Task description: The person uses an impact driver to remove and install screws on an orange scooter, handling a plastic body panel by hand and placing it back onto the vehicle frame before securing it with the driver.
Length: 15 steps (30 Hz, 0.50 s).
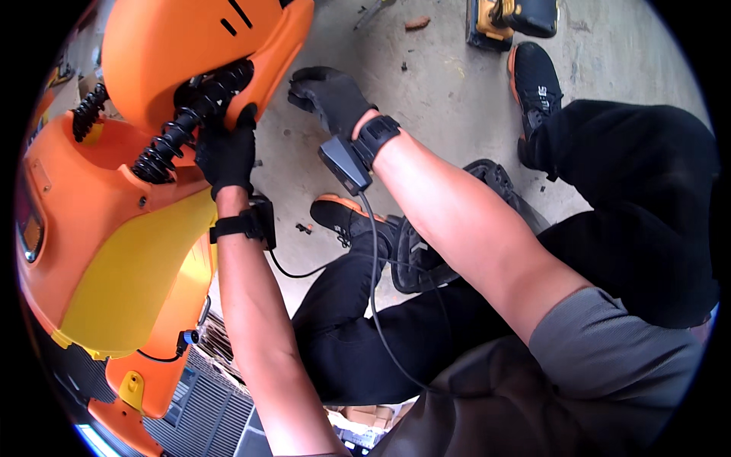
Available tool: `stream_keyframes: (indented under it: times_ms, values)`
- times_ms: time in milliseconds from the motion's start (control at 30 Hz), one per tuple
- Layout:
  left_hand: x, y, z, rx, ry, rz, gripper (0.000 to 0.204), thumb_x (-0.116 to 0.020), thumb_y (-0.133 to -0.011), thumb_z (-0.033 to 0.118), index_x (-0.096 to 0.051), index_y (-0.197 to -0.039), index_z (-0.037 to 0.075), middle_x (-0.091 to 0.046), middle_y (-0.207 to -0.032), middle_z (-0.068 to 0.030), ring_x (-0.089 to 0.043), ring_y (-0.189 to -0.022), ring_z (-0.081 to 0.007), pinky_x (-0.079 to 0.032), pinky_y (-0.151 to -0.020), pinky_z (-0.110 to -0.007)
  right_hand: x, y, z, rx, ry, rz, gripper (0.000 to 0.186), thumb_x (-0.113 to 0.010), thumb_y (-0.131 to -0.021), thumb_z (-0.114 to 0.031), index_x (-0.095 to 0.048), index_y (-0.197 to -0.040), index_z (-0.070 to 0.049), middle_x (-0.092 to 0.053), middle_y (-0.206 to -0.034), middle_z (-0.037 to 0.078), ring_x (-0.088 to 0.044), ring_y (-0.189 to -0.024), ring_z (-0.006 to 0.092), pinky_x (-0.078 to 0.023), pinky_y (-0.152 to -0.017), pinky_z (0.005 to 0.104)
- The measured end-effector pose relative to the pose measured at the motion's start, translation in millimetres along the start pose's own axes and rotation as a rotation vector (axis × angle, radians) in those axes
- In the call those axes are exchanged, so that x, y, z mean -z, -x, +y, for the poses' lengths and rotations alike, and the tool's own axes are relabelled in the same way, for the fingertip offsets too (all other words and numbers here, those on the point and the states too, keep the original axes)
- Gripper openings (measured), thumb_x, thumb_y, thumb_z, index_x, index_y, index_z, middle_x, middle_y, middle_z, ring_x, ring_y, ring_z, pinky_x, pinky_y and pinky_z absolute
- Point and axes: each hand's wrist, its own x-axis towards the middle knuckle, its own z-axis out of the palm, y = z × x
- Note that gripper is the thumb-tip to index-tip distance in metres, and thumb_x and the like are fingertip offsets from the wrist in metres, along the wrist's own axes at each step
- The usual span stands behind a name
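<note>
My left hand (226, 158), in a black glove, is closed at the lower end of the orange fender (202, 46), with its thumb up against the edge. Its fingers are partly hidden beside the black coil-spring shock absorber (169, 145). My right hand (333, 95), in a dark grey glove, hangs over the floor right of the fender, apart from it. Its fingers are curled together; anything small between them cannot be made out. Below the shock is the orange body (91, 183) of a scooter-like vehicle with a yellow panel (126, 282).
A yellow-and-black cordless power tool (499, 23) stands on the concrete floor (442, 99) at the far right. Small dark bits (304, 228) lie by my shoe (346, 217). A cable (373, 282) runs from the box (344, 165) on my right wrist. A second spring (90, 113) is at the left.
</note>
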Motion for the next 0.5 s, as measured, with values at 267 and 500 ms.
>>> stream_keyframes:
  times_ms: [267,500]
  values:
    - [3.7,-0.6,2.5,0.104,-0.010,-0.097,0.061,-0.067,-0.076,0.054,-0.062,-0.121,0.012,-0.064,-0.117,-0.0147,-0.058,-0.110,-0.0342,-0.045,-0.091,-0.042,-25.3,5.7,-9.4,-0.058,-0.156,0.126,0.024,-0.064,-0.084,-0.001,-0.061,-0.106,0.007,-0.065,-0.101,0.016,-0.067,-0.090,0.0240,-0.056,-0.082,0.0307]
    - [1.6,-0.9,-0.7,0.128,-0.038,-0.071,0.063,-0.068,-0.075,0.056,-0.064,-0.119,0.011,-0.065,-0.116,-0.0151,-0.059,-0.110,-0.0340,-0.045,-0.092,-0.042,-38.5,-0.3,-7.6,-0.025,-0.171,0.149,0.022,-0.063,-0.082,0.000,-0.063,-0.102,0.007,-0.067,-0.098,0.016,-0.068,-0.086,0.0227,-0.055,-0.078,0.0288]
